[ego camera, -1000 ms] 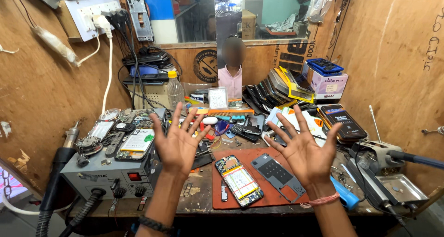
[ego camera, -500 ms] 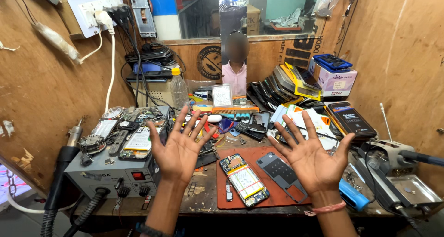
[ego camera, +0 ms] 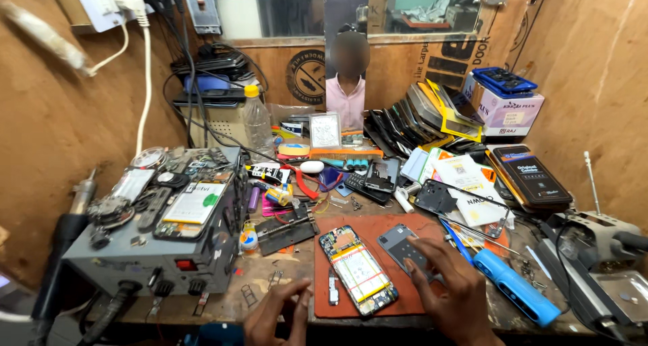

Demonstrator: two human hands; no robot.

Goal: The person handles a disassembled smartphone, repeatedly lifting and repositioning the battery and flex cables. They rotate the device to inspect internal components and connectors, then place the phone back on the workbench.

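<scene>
1. Two phones lie on the red mat [ego camera: 324, 299]: the opened phone [ego camera: 358, 270] at centre, and the grey phone back [ego camera: 403, 248] to its right.
2. My right hand [ego camera: 451, 286] rests spread on that back; my left hand [ego camera: 278, 313], loosely curled, holds nothing.
3. I judge I'm settling in; next calls for a firm grip.
4. Blue tool [ego camera: 516, 286] lies rightward on the surface [ego camera: 223, 299].

A grey station [ego camera: 145, 261] is sitting at the left of the tabletop [ego camera: 270, 278], carrying loose parts. A bottle [ego camera: 256, 120] is standing behind it. Stacked phones [ego camera: 412, 120] are leaning at the back, a white box [ego camera: 509, 110] is resting beside them, and a blue tool [ego camera: 516, 288] is lying at the right.
</scene>
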